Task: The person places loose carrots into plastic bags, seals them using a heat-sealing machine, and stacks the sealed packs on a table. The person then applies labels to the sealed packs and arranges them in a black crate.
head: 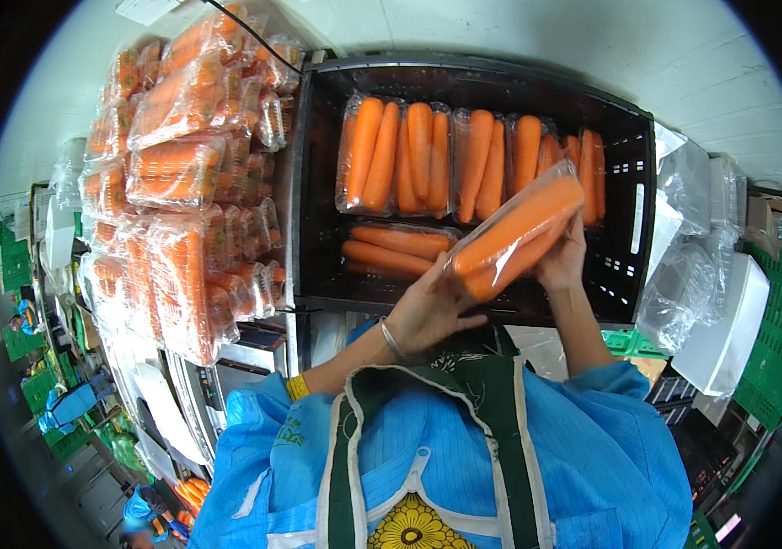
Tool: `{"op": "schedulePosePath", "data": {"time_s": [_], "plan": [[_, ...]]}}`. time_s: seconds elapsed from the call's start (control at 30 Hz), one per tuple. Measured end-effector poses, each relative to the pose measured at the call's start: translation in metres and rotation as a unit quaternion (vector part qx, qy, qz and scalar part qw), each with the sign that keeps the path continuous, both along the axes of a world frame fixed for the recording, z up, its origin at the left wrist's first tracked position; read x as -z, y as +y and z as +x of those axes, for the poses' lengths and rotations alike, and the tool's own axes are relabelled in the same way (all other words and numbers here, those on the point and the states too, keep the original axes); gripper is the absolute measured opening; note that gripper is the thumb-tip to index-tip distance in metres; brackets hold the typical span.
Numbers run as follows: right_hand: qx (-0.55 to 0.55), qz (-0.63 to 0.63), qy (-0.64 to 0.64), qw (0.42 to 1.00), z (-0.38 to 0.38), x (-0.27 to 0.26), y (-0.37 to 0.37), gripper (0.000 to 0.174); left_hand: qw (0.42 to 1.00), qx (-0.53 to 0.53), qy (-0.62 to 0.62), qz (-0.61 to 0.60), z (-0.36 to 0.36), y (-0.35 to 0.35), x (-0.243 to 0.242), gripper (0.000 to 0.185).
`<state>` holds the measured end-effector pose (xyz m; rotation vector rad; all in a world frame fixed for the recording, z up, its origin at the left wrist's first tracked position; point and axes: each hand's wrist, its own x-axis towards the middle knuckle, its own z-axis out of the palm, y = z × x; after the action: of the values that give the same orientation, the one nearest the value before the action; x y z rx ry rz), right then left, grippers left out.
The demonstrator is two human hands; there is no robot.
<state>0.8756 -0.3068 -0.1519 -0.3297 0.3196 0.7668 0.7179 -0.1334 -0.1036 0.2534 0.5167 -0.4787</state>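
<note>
Between my two hands is a film-wrapped pack of carrots (518,237), tilted with its right end higher in the picture. My left hand (432,309) grips the lower left end, and my right hand (566,254) holds the other end from behind. Both are over a black plastic crate (473,68). Inside it, several wrapped carrot packs (372,154) stand in a row along the far side. One more pack (394,248) lies crosswise at the near left, partly covered by my left hand. The crate floor under the held pack is mostly hidden.
Left of the crate rises a tall stack of wrapped carrot packs (175,165). To the right are clear plastic bags (682,281), a white box (724,329) and green crates (778,336). A black cable (254,34) hangs at the crate's far left corner. Other people (72,405) are at far left.
</note>
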Motion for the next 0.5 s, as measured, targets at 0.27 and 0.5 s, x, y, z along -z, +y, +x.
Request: {"op": "schedulePosePath", "data": {"time_s": [0.27, 0.5], "plan": [[-0.161, -0.317, 0.047, 0.933, -0.003, 0.015, -0.105, 0.050, 0.926, 0.248, 0.064, 0.279, 0.055, -0.009, 0.085, 0.045], [-0.434, -0.442, 0.045, 0.784, 0.029, 0.040, -0.121, 0.073, 0.882, 0.310, 0.113, 0.337, 0.061, -0.026, 0.155, 0.048]]}}
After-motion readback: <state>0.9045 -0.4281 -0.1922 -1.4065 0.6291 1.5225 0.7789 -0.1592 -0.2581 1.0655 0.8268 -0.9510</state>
